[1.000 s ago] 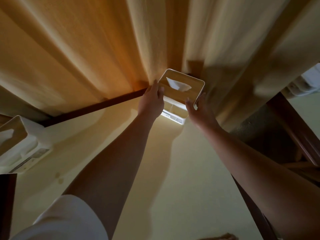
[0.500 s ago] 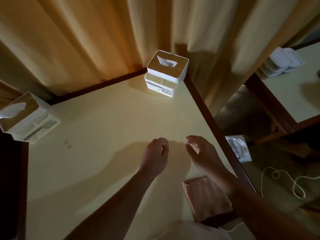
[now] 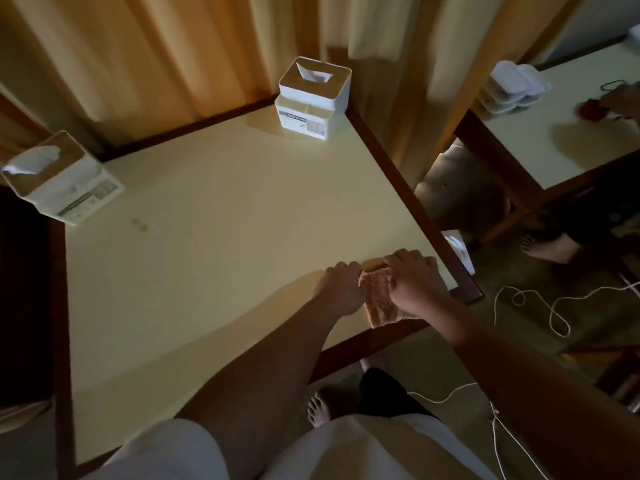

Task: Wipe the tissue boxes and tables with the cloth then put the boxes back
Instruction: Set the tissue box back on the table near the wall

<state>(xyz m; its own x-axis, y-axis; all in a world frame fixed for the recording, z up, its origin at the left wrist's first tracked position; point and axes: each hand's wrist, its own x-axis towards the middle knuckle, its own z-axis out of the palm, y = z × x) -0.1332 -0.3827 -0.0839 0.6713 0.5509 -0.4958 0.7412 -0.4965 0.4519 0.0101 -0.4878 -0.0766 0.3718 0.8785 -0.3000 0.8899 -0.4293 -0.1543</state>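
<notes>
At the far left a white tissue box [image 3: 59, 181] stands on the table's left corner, with a tissue poking up from its wood-coloured top. The table [image 3: 207, 209] has a cream top framed by a dark wooden border. Two faint round marks [image 3: 139, 225] lie on it just right of that box. At the far corner, close against the orange curtains [image 3: 156, 46], a second tissue box [image 3: 313, 98] stands upright, well apart from both hands. On the floor past the table's near edge shows a bare foot [image 3: 320, 407].

The pink cloth [image 3: 375, 292] lies folded and flat near the table's near-right corner, its near edge reaching the wooden border. The left hand [image 3: 341, 289] sits at the cloth's left edge with its fingers curled down tight on the far-left corner. The tips are tucked out of sight, so how much cloth they take cannot be told. The right hand [image 3: 415, 285] lies over the cloth's right side, its fingers bent over the far edge and holding it. Only a strip of cloth shows between the two hands.

Further right a white cord [image 3: 554, 306] loops across the floor. Beyond it stands a neighbouring table [image 3: 554, 143] with a stack of white containers [image 3: 512, 84] at its far end, and beneath it is another person's foot [image 3: 550, 249].
</notes>
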